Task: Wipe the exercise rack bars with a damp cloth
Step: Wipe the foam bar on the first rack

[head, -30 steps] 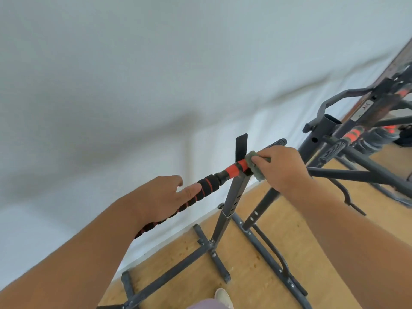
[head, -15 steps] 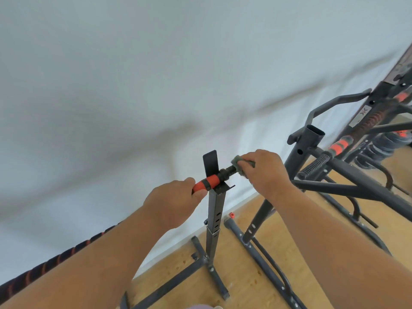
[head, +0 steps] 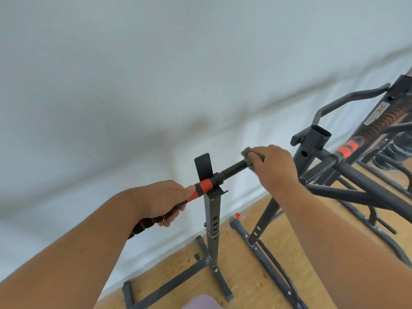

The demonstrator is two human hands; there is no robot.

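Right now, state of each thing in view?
left hand: grips the bar's foam grip
right hand: presses the cloth on the bar's end
cloth: bunched round the threaded end
bar: resting in the stand's cradle
stand: upright on the floor
open tube: empty at its mouth
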